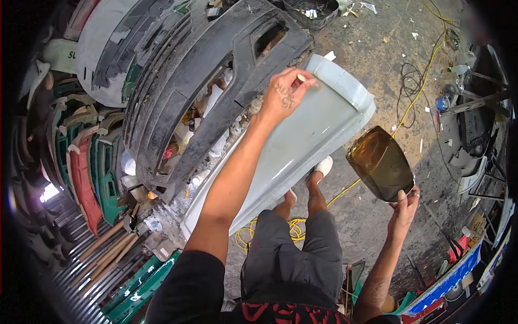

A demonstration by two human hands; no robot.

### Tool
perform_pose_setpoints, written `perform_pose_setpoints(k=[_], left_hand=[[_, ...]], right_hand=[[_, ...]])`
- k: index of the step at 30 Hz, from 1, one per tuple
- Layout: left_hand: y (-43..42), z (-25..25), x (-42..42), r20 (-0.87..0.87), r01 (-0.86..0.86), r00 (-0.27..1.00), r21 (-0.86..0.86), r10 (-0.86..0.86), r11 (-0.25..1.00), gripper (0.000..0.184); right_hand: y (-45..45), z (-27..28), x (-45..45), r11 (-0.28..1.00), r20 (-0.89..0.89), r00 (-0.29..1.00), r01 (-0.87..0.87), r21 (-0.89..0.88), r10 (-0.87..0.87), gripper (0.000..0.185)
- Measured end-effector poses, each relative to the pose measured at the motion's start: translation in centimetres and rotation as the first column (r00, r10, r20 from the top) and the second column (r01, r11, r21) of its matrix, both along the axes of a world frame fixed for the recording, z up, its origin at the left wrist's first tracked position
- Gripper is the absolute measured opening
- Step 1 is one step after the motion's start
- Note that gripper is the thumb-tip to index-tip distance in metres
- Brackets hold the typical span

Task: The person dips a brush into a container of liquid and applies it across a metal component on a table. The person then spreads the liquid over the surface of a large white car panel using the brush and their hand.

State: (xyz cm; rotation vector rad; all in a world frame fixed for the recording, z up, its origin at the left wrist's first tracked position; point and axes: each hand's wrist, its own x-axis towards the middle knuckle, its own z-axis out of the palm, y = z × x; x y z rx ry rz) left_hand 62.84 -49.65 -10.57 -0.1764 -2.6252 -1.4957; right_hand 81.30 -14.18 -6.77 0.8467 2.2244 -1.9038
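Note:
My left hand [283, 96] is closed around what looks like a small brush [301, 78]; only its pale handle end shows, and its tip is blurred by the fingers. That hand is over the far end of a long pale grey panel [286, 135], close to its raised lip. My right hand [403, 208] grips the near rim of a brown, see-through container [382, 167], thumb on the inner side. The container is tilted and has dark, shiny inner walls; how much liquid it holds I cannot tell.
Black bumper covers [216, 65] lie left of the panel, with litter in their openings. Green and red parts [86, 173] are stacked further left. A yellow hose [418, 97] crosses the concrete floor and coils by my legs. Metal racks [480, 102] stand at right.

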Motion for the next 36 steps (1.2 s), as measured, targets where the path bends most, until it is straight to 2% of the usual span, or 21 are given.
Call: perform_pose_setpoints(k=[2, 4, 5, 7, 9, 14, 16, 19, 20, 22, 24, 26, 30, 34, 36], left_hand=[[-0.9, -0.6, 2.4, -0.014, 0.008, 1.0, -0.004, -0.008, 1.0, 0.015], [-2.9, -1.9, 5.6, -0.057, 0.021, 0.998, -0.063, -0.025, 0.998, 0.013], [-3.8, -2.0, 7.4, -0.06, 0.025, 0.998, -0.059, -0.028, 0.998, 0.013], [-5.9, -2.2, 11.6, 0.076, -0.007, 0.997, -0.05, 0.011, 0.999, 0.012], [-8.1, -2.9, 15.8, 0.092, -0.018, 0.995, -0.086, 0.026, 0.996, 0.012], [-12.9, -1.4, 24.6, 0.177, -0.025, 0.983, -0.15, 0.052, 0.988, 0.011], [-14.9, -1.1, 27.7, 0.194, -0.054, 0.976, -0.21, 0.096, 0.976, 0.011], [-17.2, 0.5, 30.7, 0.28, -0.068, 0.953, -0.164, 0.113, 0.984, 0.009], [-17.6, 0.8, 30.7, 0.277, -0.065, 0.955, -0.155, 0.107, 0.986, 0.009], [-17.5, 1.7, 29.9, 0.426, -0.019, 0.898, -0.217, 0.112, 0.976, 0.006], [-15.8, 0.9, 26.9, 0.383, 0.004, 0.922, -0.157, 0.057, 0.988, 0.01], [-13.5, -0.6, 22.9, 0.336, 0.159, 0.938, -0.188, -0.089, 0.969, 0.016], [-7.0, -1.6, 13.4, 0.266, 0.167, 0.954, -0.093, -0.137, 0.982, 0.023], [-2.0, -1.3, 5.0, 0.144, 0.151, 0.98, -0.08, -0.138, 0.985, 0.027], [0.0, -0.5, 2.3, 0.153, 0.125, 0.982, -0.056, -0.115, 0.991, 0.025]], right_hand=[[-0.5, 0.1, -0.2, 1.0, 0.001, 1.0, -0.002, 0.005, 0.002, 0.046], [-1.0, 0.3, -0.1, 0.995, -0.001, 0.999, 0.033, -0.094, -0.034, 0.065], [-1.5, 0.6, 0.0, 0.995, -0.004, 0.999, 0.037, -0.089, -0.037, 0.065], [-2.8, 1.3, 0.4, 1.0, 0.044, 0.999, 0.028, -0.013, -0.028, 0.059], [-3.9, 1.7, 1.0, 0.999, 0.058, 0.998, 0.029, -0.019, -0.028, 0.056], [-7.2, 1.7, 2.7, 0.997, 0.065, 0.996, 0.065, -0.038, -0.062, 0.04], [-8.0, 1.7, 3.2, 0.996, 0.063, 0.996, 0.073, -0.056, -0.069, 0.039], [-8.7, 1.7, 3.7, 0.994, 0.057, 0.995, 0.082, -0.067, -0.079, 0.038], [-8.6, 1.8, 3.9, 0.995, 0.055, 0.995, 0.081, -0.056, -0.078, 0.038], [-8.1, 1.5, 4.5, 0.995, 0.056, 0.994, 0.098, -0.037, -0.096, 0.042], [-7.5, 1.5, 4.5, 0.993, 0.05, 0.993, 0.111, -0.035, -0.109, 0.047], [-6.7, 1.6, 4.6, 0.994, 0.058, 0.994, 0.092, -0.066, -0.088, 0.047], [-5.2, 2.3, 4.3, 0.993, 0.044, 0.993, 0.113, -0.027, -0.111, 0.049], [-3.1, 2.6, 3.5, 0.991, 0.037, 0.993, 0.111, -0.071, -0.108, 0.051], [-2.3, 2.7, 2.7, 0.988, 0.038, 0.991, 0.133, -0.08, -0.131, 0.052]])
